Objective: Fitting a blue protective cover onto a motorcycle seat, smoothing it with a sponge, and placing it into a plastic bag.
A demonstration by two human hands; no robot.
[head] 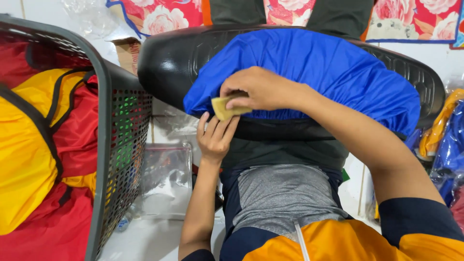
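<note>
A blue fabric cover [328, 72] is stretched over a black padded seat [164, 67] in front of me. My right hand [261, 89] reaches across it and pinches a small tan card-like piece [223, 108] at the cover's gathered lower edge. My left hand [215, 135] comes up from below, fingers extended, touching the underside of that tan piece and the seat's edge. Whether the tan piece is attached to the cover cannot be told.
A grey perforated plastic basket [113, 145] on the left holds red and yellow fabric [34, 145]. Clear plastic bags [166, 179] lie on the white floor below. More blue and orange fabric in plastic [447, 140] is at the right. Floral cloth [164, 14] hangs behind.
</note>
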